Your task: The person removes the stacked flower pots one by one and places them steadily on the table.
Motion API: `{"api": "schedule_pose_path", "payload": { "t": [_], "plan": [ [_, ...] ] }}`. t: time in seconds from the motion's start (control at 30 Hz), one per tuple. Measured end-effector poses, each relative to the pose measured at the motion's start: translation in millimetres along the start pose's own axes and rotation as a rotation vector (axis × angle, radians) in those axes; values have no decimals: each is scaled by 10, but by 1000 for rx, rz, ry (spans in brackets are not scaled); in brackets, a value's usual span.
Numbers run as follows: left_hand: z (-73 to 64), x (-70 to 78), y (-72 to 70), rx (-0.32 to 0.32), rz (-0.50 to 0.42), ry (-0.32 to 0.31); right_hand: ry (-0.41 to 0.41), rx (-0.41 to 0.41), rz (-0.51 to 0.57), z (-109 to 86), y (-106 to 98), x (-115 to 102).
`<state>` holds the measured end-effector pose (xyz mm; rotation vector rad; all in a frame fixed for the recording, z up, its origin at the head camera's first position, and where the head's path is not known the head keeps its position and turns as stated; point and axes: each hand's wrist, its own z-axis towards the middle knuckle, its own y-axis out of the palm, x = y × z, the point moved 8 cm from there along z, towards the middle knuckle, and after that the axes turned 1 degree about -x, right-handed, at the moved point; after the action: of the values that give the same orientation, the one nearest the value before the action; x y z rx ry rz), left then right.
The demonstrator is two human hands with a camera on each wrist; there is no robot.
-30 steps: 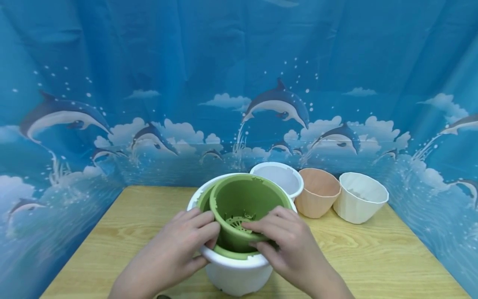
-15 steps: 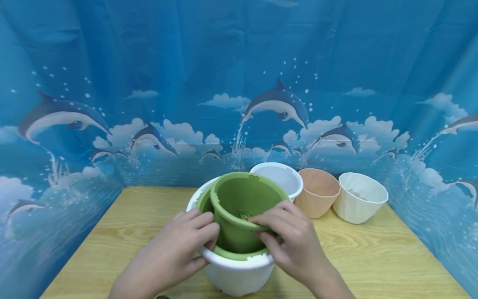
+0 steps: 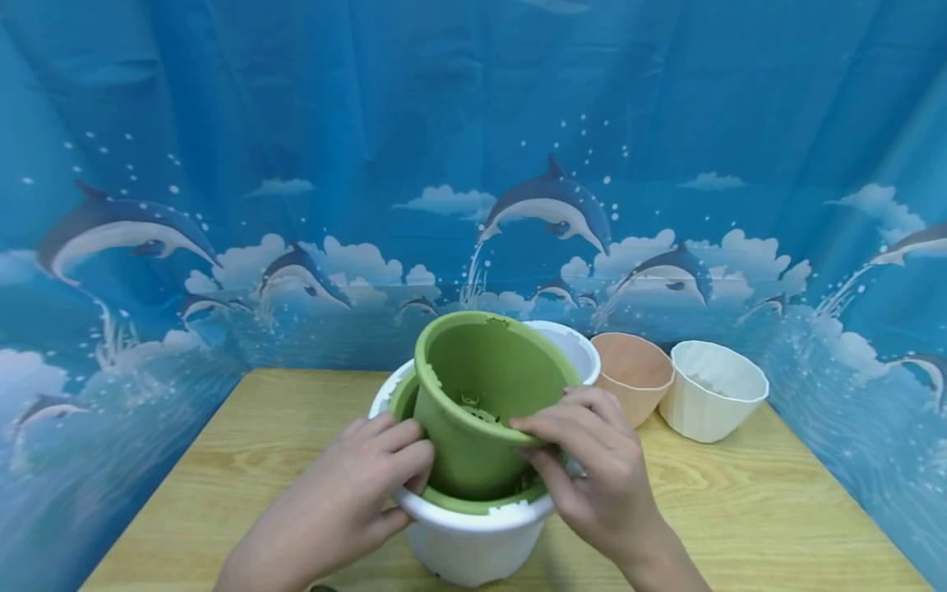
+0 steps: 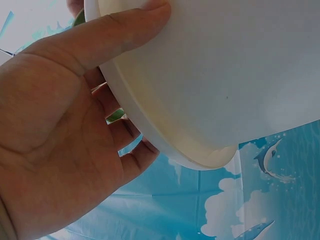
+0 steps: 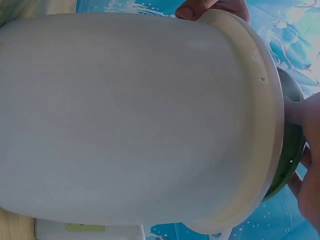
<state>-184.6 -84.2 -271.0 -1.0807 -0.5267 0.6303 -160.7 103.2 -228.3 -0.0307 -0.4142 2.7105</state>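
Note:
A large white flowerpot point(image 3: 473, 555) stands on the table near the front, with a green pot point(image 3: 473, 504) nested inside it. Rising tilted out of these is a smaller green flowerpot point(image 3: 510, 362) with a slotted bottom. My right hand point(image 3: 602, 473) pinches its near right rim, thumb outside and fingers over the edge. With my left hand point(image 3: 351, 485) I grip the left rims; in the left wrist view the thumb point(image 4: 120, 37) lies along the white pot's outer wall. The right wrist view shows the green pot's edge point(image 5: 291, 160) beyond the white rim.
Behind on the right stand a white pot point(image 3: 584, 353), a peach-coloured pot point(image 3: 629, 370) and a cream pot point(image 3: 713, 403) with something pale inside. They sit on a wooden table point(image 3: 747, 510). A blue dolphin curtain point(image 3: 414, 205) hangs behind. A small dark object point(image 3: 322, 588) shows at the front.
My right hand has raised the smaller green pot up out of the nest, tilting it, and has shifted slightly right. My left hand has stayed on the rims.

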Motion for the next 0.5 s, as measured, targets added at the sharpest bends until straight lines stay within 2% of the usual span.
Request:
{"api": "schedule_pose_path", "payload": {
  "t": [0.33,0.5],
  "plan": [
    [2,11,-7,11,7,10,-42,156,19,47,-185,21],
    [-2,10,-4,7,9,9,-49,181,11,29,-221,53]
  ]
}}
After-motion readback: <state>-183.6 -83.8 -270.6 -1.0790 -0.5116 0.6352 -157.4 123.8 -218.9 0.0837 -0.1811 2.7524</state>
